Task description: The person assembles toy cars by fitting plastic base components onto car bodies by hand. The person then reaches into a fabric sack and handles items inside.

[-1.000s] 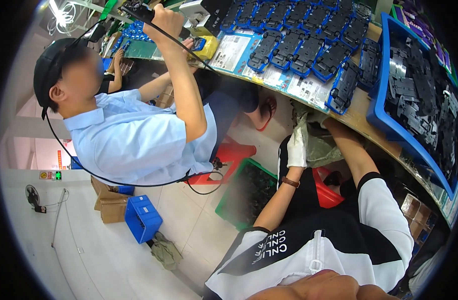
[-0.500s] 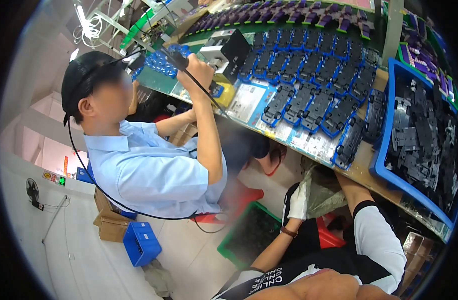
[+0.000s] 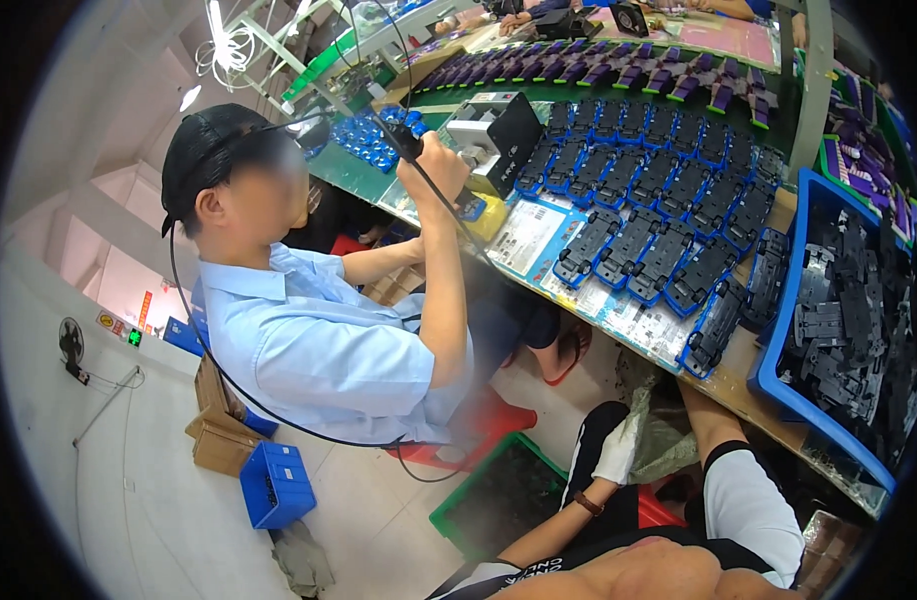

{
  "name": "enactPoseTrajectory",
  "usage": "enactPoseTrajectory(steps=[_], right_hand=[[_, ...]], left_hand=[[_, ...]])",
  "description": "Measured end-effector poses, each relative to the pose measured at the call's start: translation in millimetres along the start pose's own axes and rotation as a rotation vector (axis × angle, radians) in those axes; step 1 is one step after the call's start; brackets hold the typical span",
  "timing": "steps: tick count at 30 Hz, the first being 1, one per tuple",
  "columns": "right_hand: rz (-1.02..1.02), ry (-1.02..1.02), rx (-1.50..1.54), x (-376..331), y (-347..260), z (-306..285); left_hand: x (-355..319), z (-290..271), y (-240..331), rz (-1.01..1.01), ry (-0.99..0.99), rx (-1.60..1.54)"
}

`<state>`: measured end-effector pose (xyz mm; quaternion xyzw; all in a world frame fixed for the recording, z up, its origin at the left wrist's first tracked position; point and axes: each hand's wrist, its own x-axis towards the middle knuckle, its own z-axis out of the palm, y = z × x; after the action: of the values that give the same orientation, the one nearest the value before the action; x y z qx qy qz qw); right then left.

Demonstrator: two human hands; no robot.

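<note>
My left hand (image 3: 617, 452), in a white glove with a brown watch band at the wrist, is closed on the edge of a crumpled, greyish-green translucent plastic bag (image 3: 666, 438). The bag hangs below the table's front edge, beside my right forearm. That forearm (image 3: 712, 418) reaches up under the edge, and its hand is hidden there. Just above, on the table, lie rows of toy car bodies (image 3: 634, 245), blue with black undersides facing up. The nearest one (image 3: 714, 328) lies at the table's front edge.
A blue bin (image 3: 779, 350) of black plastic parts stands at the right. To the left a person in a light blue shirt (image 3: 319, 330) grips a corded tool (image 3: 407, 143). A green crate (image 3: 459, 515) and a red stool (image 3: 504, 415) are on the floor. Purple-green toy parts (image 3: 669, 75) line the back.
The view has shifted, so the table appears lower and further right. My left glove's fingers, stretched up along the bag before, are now curled at its edge. The other person still grips the tool.
</note>
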<state>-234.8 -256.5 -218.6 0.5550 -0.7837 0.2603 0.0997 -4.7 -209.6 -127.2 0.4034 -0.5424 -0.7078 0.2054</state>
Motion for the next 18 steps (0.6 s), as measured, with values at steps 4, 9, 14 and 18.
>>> enactPoseTrajectory(steps=[4,9,14,18], right_hand=[[-0.008,0.028,-0.015,-14.4,14.4,1.7],[-0.035,0.062,-0.057,-22.4,9.6,0.3],[-0.054,0.068,-0.079,-8.0,-2.7,-0.7],[-0.056,0.086,-0.103,4.7,-2.9,-0.5]], left_hand=[[4.2,-11.8,-4.3,-0.01,0.026,0.009],[8.0,-11.4,5.6,0.019,0.071,0.05],[-7.7,-6.5,-1.1,-0.023,-0.043,0.012],[-6.7,-11.8,-14.7,-0.021,0.014,0.06]])
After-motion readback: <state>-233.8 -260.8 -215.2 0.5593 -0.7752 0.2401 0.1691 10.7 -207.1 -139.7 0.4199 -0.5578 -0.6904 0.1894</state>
